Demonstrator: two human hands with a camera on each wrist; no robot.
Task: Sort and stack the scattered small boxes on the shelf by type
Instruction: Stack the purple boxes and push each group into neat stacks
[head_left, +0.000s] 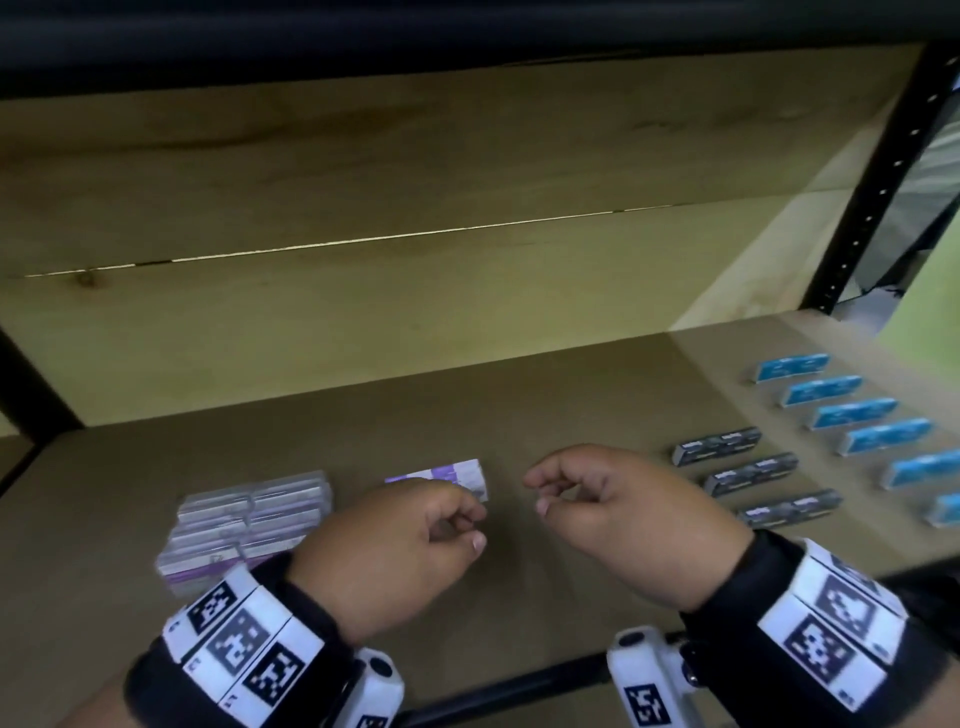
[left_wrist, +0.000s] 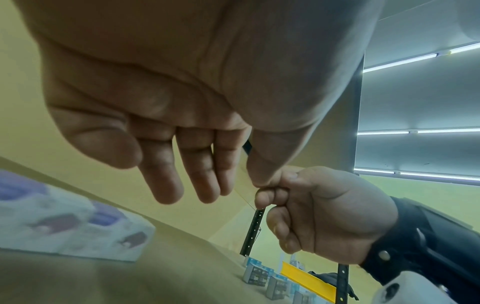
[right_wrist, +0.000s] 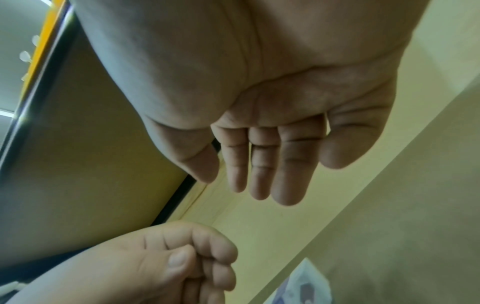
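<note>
Just beyond the left hand (head_left: 395, 540), a single purple-and-white box (head_left: 441, 475) lies flat on the shelf board (head_left: 467, 405), partly hidden behind the knuckles. It sits apart from the purple stack (head_left: 249, 519) to its left, which suggests it is the last of its kind waiting to join that pile. The stack is already built up several layers deep, tucked close to the left of the lone box so that like goes with like.

To the right of the lone box, three grey boxes (head_left: 753, 475) lie in a staggered row, and farther right a line of blue boxes (head_left: 852, 410) runs away toward the black upright post (head_left: 872, 197). Both sets are grouped by colour but laid out singly, so stacking them looks like work not yet done.

Neither hand holds anything. The left hand's fingers (left_wrist: 166, 170) hang loosely curled, slightly apart, above the board near the lone box, probably poised to pick it up. The right hand (head_left: 618, 514) hovers to the right of that box with fingers (right_wrist: 259, 164) relaxed and close together, thumb tip near the forefinger; whether they actually touch is hard to judge through the blur.
</note>
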